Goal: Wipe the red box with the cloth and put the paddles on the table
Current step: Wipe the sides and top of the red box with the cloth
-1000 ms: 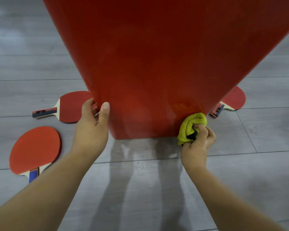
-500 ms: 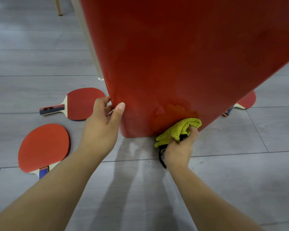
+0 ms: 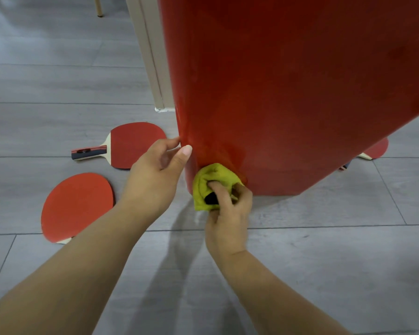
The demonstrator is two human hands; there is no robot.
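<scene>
A tall glossy red box [image 3: 288, 93] stands on the grey floor and fills the upper right. My left hand [image 3: 155, 175] grips its lower left edge, thumb on the front face. My right hand [image 3: 228, 209] is closed on a bunched yellow-green cloth [image 3: 208, 182], pressed against the box's bottom left corner. Two red paddles lie on the floor to the left: one [image 3: 131, 146] with its handle pointing left, another [image 3: 75, 206] nearer me, partly under my left forearm. A third paddle [image 3: 376, 151] peeks out behind the box's right side.
A pale beige post or door frame [image 3: 150, 56] stands behind the box on the left. A wooden furniture leg [image 3: 98, 6] shows at the top left. Grey plank floor [image 3: 324, 262] stretches all around.
My right hand has slid the cloth leftward along the box's bottom edge to its left corner. The view has shifted left, so the box sits further right in frame.
</scene>
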